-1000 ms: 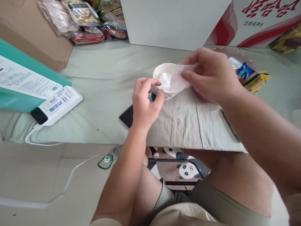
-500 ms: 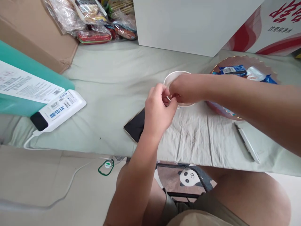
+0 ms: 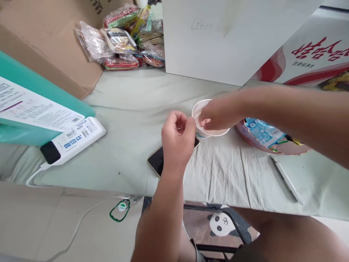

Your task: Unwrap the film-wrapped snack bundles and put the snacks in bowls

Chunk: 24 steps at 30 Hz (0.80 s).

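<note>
A white paper tub (image 3: pixel 200 105) stands on the cloth, its open top facing up. My right hand (image 3: pixel 214 114) reaches over its rim with curled, slightly blurred fingertips inside; whatever they hold is hidden. Just left of the tub, my left hand (image 3: pixel 178 136) is closed in a pinch, thumb against forefinger, close by the rim. I cannot make out anything between those fingers, nor whether they touch the tub. Under my left hand lies a dark phone (image 3: pixel 156 160), partly covered by the hand and wrist.
To the right sits a pinkish scalloped bowl (image 3: pixel 268 147) of wrapped packets, partly behind my right forearm. A white pen-like stick (image 3: pixel 287 180) lies in front of it. White power bank (image 3: pixel 76 140), green bottle (image 3: pixel 46 98) and cardboard box (image 3: pixel 51 47) are left; wrapped snacks (image 3: pixel 122 43) and a white box (image 3: pixel 201 47) stand behind.
My hands have drawn apart: the left has shifted leftward off the tub's rim, and the right has its fingers deeper over the tub's inside. The view has tilted up a little.
</note>
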Each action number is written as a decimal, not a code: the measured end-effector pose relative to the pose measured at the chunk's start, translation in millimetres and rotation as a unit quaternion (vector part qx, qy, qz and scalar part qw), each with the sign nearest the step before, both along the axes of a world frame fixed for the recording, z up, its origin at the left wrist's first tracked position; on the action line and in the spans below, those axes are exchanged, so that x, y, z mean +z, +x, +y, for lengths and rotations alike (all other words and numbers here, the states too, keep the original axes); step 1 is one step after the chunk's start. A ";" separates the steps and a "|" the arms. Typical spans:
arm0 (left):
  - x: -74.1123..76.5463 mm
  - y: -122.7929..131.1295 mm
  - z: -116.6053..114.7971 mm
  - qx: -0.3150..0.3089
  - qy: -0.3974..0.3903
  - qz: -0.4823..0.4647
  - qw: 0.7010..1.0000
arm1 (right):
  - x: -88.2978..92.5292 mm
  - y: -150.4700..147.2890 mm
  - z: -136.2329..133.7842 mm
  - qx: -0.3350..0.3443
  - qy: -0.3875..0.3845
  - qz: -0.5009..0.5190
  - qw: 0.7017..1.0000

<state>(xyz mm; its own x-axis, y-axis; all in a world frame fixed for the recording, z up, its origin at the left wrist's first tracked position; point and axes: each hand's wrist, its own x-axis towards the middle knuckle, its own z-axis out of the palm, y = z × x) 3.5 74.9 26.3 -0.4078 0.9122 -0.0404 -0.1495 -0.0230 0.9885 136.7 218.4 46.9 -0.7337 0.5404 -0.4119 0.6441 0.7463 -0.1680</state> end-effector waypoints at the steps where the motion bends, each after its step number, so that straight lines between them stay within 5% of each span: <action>1: 0.2 -3.4 0.7 0.017 -0.001 -0.015 1.000 | 16.3 -3.6 4.1 0.002 -0.008 0.001 1.000; 4: 1.2 -13.6 4.4 0.051 -0.007 -0.063 0.997 | 59.4 -35.7 10.1 -0.048 0.069 0.024 0.996; 7: 2.8 -21.3 8.3 0.062 -0.008 -0.102 0.993 | 70.2 -90.0 15.8 -0.070 0.193 0.074 0.976; 15: -0.6 -36.6 11.6 0.074 -0.018 -0.122 0.990 | 11.8 -200.5 96.8 -0.103 0.265 0.069 0.956; 19: -2.8 -46.7 11.5 0.081 -0.024 -0.120 0.989 | -3.8 -211.8 114.5 -0.147 0.242 0.074 0.956; 24: -2.3 -52.6 10.7 0.082 -0.015 -0.132 0.988 | -9.7 -206.3 104.1 -0.132 0.236 0.078 0.960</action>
<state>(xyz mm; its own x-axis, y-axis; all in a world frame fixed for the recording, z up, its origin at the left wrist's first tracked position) -49.1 85.6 23.9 -0.5223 0.8312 -0.1904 -0.3982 -0.0403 0.9164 -69.5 322.5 37.2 -0.5782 0.8154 0.0281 0.8157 0.5771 0.0398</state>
